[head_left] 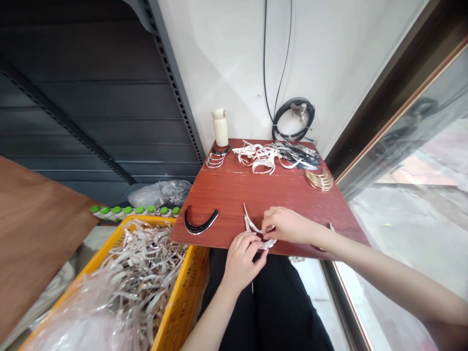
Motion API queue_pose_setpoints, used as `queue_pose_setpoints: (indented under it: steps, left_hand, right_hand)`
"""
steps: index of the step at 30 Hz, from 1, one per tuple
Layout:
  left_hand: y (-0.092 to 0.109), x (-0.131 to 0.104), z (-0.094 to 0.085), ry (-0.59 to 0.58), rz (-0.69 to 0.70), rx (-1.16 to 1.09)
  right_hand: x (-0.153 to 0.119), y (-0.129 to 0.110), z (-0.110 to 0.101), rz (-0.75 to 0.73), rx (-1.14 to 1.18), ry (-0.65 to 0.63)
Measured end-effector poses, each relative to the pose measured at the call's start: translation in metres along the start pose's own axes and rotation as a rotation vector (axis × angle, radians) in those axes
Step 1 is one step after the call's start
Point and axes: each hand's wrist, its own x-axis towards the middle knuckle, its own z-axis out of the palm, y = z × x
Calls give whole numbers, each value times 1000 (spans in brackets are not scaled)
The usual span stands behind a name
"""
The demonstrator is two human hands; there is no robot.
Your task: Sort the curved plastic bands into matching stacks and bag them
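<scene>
At the front edge of the red-brown table point(226, 192), my left hand point(244, 256) is closed on a silvery-white curved strip point(268, 244). My right hand point(283, 225) is pinched at the same piece from above, its fingertips close to those of the left. Another thin curved strip point(249, 217) lies just behind my left fingers, its tip pointing away from me. On the table's left sits a black U-shaped band point(200, 229). What exactly is between my right fingertips is too small to make out.
White strips point(261, 157), dark strips point(300, 153), gold curved pieces point(320, 180) and a cream bottle point(220, 127) line the table's back. A yellow crate point(183, 287) of strips stands at left. Coiled black cable point(275, 127) hangs on the wall; a glass door is at right.
</scene>
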Motion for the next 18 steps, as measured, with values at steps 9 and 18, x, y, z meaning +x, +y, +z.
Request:
queue_pose_setpoints:
  steps: [9,18]
  left_hand:
    - [-1,-1,2,29,-2,-28]
    - [-1,-2,2,26,2,34]
  right_hand:
    - [7,-1,4,-20,-11,-133]
    - [19,-25,-11,172,-285,-181]
